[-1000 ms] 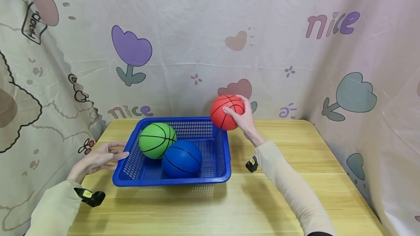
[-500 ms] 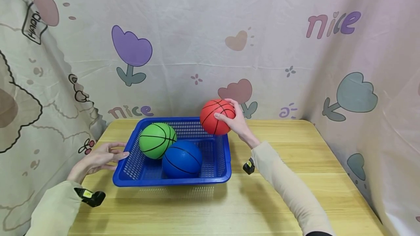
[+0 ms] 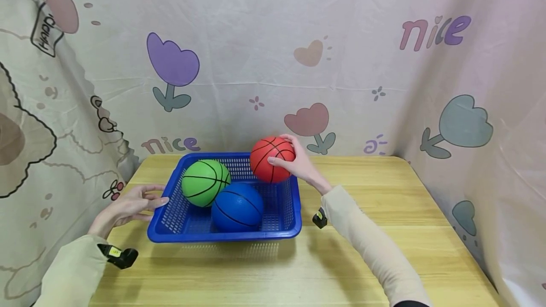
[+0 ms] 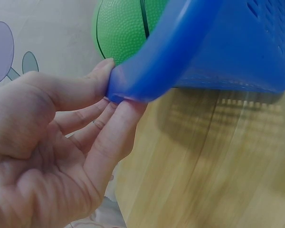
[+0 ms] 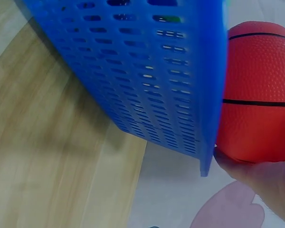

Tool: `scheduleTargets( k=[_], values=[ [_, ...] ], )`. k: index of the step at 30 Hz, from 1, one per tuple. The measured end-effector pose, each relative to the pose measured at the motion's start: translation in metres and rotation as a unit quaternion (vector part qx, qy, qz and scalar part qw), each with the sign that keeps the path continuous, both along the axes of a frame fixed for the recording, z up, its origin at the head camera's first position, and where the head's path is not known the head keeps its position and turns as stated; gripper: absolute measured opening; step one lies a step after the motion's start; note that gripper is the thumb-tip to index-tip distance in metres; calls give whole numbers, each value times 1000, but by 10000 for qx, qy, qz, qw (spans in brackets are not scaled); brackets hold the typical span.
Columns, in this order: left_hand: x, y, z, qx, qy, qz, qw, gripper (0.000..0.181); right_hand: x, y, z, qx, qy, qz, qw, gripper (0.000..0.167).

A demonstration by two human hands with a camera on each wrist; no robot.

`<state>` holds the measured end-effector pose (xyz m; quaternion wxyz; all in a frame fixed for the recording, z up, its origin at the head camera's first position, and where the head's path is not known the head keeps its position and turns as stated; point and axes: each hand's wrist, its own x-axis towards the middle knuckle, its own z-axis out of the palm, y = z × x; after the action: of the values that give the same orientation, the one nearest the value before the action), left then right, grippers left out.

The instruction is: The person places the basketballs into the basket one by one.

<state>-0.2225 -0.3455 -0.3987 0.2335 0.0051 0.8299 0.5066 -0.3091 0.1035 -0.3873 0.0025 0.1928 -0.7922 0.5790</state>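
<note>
A blue plastic basket (image 3: 226, 237) with slotted walls stands on the table. My left hand (image 3: 132, 205) pinches its left rim, thumb on top and fingers underneath, as the left wrist view confirms. Inside the basket, a green mini basketball (image 3: 200, 181) lies toward the back left, and a blue mini basketball (image 3: 236, 208) is in front of it, to its right. A red mini basketball (image 3: 266, 161) is in my right hand (image 3: 302, 162), over the basket's back right corner. In the right wrist view the red ball (image 5: 261, 128) shows beyond the basket's rim (image 5: 213, 90).
Wooden table (image 3: 362, 250) extends to the right of the basket and in front of it. A patterned curtain (image 3: 256, 60) hangs behind and along both sides. Small black devices (image 3: 121, 257) are on both wrists.
My right hand has carried the red basketball left and slightly down, from the basket's back right corner to further inside its rim. The left hand and basket have stayed put.
</note>
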Motion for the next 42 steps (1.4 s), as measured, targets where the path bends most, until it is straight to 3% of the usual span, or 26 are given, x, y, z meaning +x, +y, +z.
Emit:
scheduleTargets(
  k=[7,16,34,42],
  values=[
    [0,1,0,25,-7,-8,10000,79,-2,-5,-8,336,-18,0,9994,72],
    [1,-1,0,50,33,-64,10000,77,-1,-13,-15,748,263,22,9968,69],
    [0,0,-1,30,7,34,10000,78,-6,-8,-23,1116,-286,326,9928,65],
    [-1,-1,-2,0,14,9,10000,78,-7,-7,-24,1180,-185,376,9921,66]
  ],
)
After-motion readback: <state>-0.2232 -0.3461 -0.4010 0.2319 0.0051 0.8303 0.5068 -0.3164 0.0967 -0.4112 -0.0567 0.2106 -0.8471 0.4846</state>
